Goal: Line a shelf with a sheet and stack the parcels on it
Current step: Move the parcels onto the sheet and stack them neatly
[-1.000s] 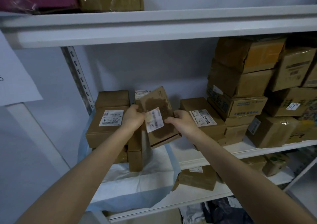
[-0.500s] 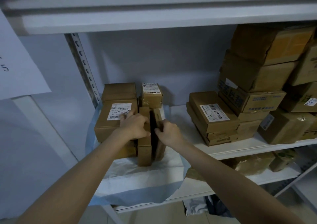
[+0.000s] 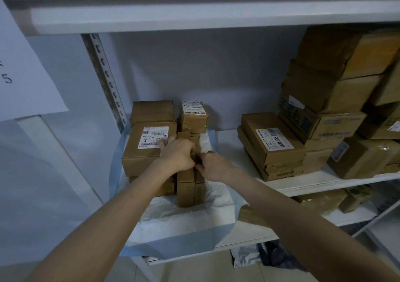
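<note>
A white sheet point(image 3: 184, 223) with a blue underside covers the left part of the shelf point(image 3: 303, 184) and hangs over its front edge. On the sheet a labelled brown box point(image 3: 142, 152) tops a stack at the left, and a small labelled box point(image 3: 193, 117) stands at the back. Two thin brown parcels stand on edge side by side in the middle. My left hand point(image 3: 177, 152) grips the top of the left upright parcel point(image 3: 185, 186), its fingertips touching the labelled box. My right hand point(image 3: 213, 165) pinches the thinner right parcel point(image 3: 200, 189) against it.
On the bare shelf to the right lies a low stack of flat boxes point(image 3: 272, 145), then a tall pile of cartons point(image 3: 337, 76). A slotted steel post point(image 3: 106, 76) bounds the left side. An upper shelf board point(image 3: 194, 15) hangs close above. More parcels point(image 3: 320, 201) lie on the lower shelf.
The flat labelled parcel I held up in both hands was turned on edge and set down beside the upright one; the gap between the two has closed.
</note>
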`<state>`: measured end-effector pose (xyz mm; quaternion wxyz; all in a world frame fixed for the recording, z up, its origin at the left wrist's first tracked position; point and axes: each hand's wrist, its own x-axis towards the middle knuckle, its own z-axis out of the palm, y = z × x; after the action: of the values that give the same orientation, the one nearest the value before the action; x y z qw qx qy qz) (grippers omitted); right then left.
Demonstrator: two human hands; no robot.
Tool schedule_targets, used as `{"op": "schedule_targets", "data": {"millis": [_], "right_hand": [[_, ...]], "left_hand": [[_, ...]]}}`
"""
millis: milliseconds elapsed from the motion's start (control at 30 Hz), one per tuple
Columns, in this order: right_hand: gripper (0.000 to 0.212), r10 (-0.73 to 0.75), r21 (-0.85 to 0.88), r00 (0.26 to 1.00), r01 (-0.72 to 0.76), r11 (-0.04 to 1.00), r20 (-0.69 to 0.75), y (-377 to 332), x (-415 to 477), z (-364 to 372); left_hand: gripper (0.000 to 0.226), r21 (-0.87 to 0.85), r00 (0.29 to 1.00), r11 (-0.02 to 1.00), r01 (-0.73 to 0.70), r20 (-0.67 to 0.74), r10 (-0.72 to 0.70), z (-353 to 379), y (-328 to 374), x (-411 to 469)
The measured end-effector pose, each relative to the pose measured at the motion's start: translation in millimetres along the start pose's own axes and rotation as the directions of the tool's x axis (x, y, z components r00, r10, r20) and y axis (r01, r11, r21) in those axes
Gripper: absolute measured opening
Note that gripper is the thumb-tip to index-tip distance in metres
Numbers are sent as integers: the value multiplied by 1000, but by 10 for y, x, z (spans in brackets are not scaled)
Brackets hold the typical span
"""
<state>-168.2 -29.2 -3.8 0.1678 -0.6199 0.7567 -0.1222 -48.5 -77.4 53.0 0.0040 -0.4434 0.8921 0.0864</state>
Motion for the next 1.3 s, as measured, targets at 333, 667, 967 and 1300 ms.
{"op": "schedule_targets", "data": {"millis": [333, 667, 967, 1300], "right_hand": [[45, 235, -4, 801, -284, 959, -551, 750, -454, -885], [82, 292, -418, 896, -419, 806, -335, 1172, -690, -581], [33, -125, -402, 805, -150, 903, -581, 1263, -784, -818], [32, 57, 149, 556, 121, 981, -829, 1072, -996, -1229]], "left_hand": [[37, -321, 980, 930, -180, -143, 141, 6, 519, 165], [27, -451, 994, 889, -80, 27, 103, 268, 1062, 228], [24, -503, 996, 864, -18, 62, 57, 255, 1114, 175], [30, -784, 992, 608, 125, 102, -71, 27, 1076, 111]]}}
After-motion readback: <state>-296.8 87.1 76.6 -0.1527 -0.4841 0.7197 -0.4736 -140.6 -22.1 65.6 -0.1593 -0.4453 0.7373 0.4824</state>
